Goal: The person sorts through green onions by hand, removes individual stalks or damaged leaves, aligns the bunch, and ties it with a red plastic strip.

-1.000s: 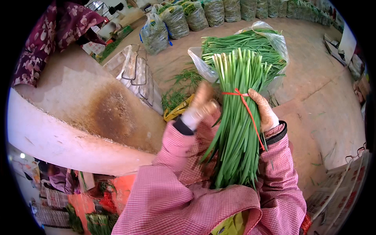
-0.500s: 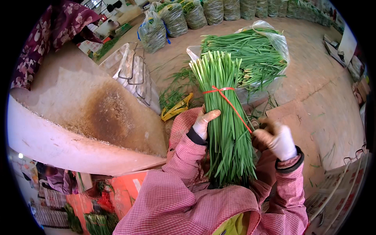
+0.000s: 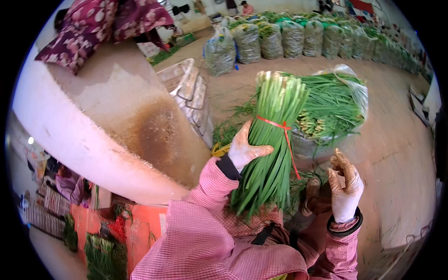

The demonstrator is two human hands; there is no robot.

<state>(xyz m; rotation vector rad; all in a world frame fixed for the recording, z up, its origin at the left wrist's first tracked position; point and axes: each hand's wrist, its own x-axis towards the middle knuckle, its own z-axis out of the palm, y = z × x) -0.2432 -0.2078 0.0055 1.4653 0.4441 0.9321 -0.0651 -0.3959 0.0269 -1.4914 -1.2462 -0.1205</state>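
Observation:
My gloved left hand (image 3: 246, 147) is closed around a thick bundle of garlic chives (image 3: 270, 158), its pale cut ends pointing away from me and the green leaf tips toward my lap. A red tie (image 3: 273, 122) circles the bundle above that hand, and its loose tail hangs down the right side. My gloved right hand (image 3: 346, 189) is raised to the right of the bundle, apart from it, with bent fingers spread from the thumb and nothing between them. Beyond the bundle, a plastic-lined container (image 3: 358, 95) holds more chives (image 3: 326, 100) in layers.
On the left stands a stained, curved-edged table (image 3: 107, 93), with a person in a floral sleeve (image 3: 88, 28) at its far end. White crates (image 3: 193, 88) stand beside it. Filled plastic sacks (image 3: 245, 44) line the back. Tied bundles (image 3: 99, 254) lie on a red surface (image 3: 140, 233) lower left.
My right hand has let go of the red tie's tail and drawn away, its fingers opening. The bundle now leans with its leaf tips swung left. The view has shifted.

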